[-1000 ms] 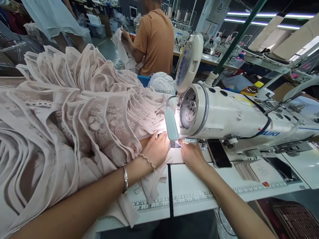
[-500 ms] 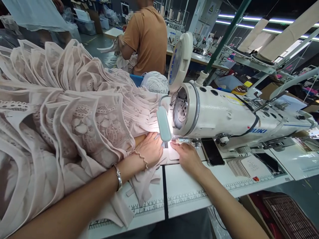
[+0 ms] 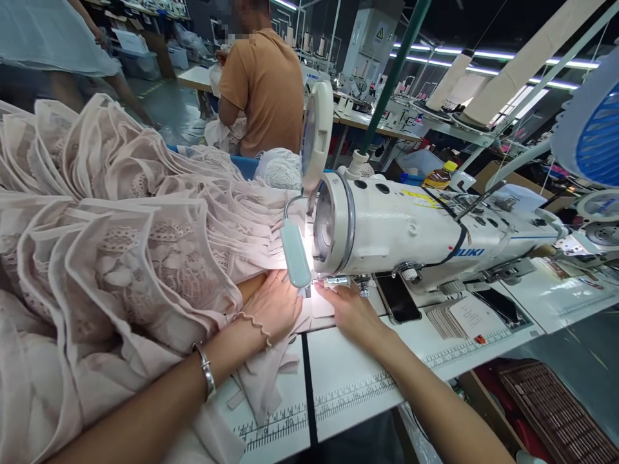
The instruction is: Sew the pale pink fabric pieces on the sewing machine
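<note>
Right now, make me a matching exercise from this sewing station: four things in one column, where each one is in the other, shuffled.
1 phone
2 bracelet
3 lamp
4 lace fabric

A on the left wrist
B heaped left of the sewing machine
C flat under the machine arm
D lit, at the machine's head

Pairs: 1-C, 2-A, 3-D, 4-B

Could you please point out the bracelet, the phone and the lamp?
bracelet [image 3: 207, 378]: head view, metal band on the left wrist.
phone [image 3: 397, 298]: head view, middle of its dark screen.
lamp [image 3: 295, 256]: head view, middle of its pale housing.
</note>
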`<state>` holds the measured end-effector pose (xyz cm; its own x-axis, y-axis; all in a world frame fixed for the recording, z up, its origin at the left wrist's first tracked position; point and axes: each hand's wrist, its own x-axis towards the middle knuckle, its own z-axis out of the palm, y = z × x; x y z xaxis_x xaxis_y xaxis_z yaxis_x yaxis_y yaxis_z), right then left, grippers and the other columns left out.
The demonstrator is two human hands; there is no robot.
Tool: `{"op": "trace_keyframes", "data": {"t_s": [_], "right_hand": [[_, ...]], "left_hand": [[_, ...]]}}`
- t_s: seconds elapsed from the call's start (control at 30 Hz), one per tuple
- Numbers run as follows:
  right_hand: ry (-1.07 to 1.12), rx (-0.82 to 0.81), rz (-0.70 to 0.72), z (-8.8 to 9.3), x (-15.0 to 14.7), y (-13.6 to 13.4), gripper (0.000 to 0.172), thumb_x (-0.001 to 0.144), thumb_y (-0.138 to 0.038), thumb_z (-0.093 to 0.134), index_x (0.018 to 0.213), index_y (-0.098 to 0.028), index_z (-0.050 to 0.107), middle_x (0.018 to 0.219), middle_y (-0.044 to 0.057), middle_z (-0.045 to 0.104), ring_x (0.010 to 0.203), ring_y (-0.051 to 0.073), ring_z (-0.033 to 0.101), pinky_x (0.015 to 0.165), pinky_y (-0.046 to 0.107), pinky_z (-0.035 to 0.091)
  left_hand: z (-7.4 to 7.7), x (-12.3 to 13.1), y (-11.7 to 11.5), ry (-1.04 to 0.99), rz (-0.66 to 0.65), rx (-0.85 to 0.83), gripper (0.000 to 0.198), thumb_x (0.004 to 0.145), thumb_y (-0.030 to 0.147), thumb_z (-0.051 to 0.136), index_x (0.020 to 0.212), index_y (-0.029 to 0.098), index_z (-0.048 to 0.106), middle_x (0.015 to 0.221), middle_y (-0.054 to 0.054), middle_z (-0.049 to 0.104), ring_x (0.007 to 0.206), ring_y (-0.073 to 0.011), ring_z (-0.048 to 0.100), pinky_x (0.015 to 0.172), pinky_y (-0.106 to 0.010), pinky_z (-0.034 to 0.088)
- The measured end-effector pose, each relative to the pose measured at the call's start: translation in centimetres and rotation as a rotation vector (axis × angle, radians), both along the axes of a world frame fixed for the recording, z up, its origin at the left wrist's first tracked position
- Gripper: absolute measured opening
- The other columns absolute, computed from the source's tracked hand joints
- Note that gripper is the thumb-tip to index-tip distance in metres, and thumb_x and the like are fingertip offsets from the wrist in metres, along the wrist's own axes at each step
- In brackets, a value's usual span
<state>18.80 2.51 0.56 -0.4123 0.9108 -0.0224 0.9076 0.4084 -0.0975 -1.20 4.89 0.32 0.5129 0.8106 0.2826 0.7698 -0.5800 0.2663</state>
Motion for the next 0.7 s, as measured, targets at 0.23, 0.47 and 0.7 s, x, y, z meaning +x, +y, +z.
{"op": "trace_keyframes", "data": {"t_s": [0.23,0.47,0.7], "right_hand": [[-0.021,-0.05,-0.028,0.41,-0.26,-0.08,0.066,0.08,0.001,0.036,0.139,-0.024,0.052,0.115,0.011,0.067,0.109,0.025,0.058,0.091,0.037,0.047],[-0.03,-0.067,-0.036,0.34,-0.25,0.05,0.068,0.078,0.0,0.038,0.14,-0.026,0.05,0.117,0.009,0.066,0.099,0.023,0.062,0.08,0.033,0.05],[0.022,-0.081,-0.027,0.27,-0.12,-0.06,0.066,0.079,0.002,0.036,0.138,-0.023,0.053,0.124,0.011,0.063,0.109,0.024,0.059,0.082,0.034,0.049]], "left_hand": [[-0.09,-0.09,0.11,0.0,-0.003,0.023,0.025,0.085,0.017,0.042,0.106,0.015,0.054,0.097,-0.012,0.064,0.1,-0.0278,0.06,0.084,-0.041,0.049],[-0.38,-0.18,0.1,-0.021,-0.008,0.033,0.022,0.086,0.018,0.043,0.105,0.016,0.054,0.099,-0.011,0.064,0.1,-0.0267,0.059,0.085,-0.04,0.049],[-0.36,-0.19,0.1,-0.026,0.005,-0.061,0.024,0.087,0.019,0.042,0.106,0.014,0.055,0.103,-0.014,0.062,0.106,-0.0287,0.057,0.089,-0.041,0.048]]}}
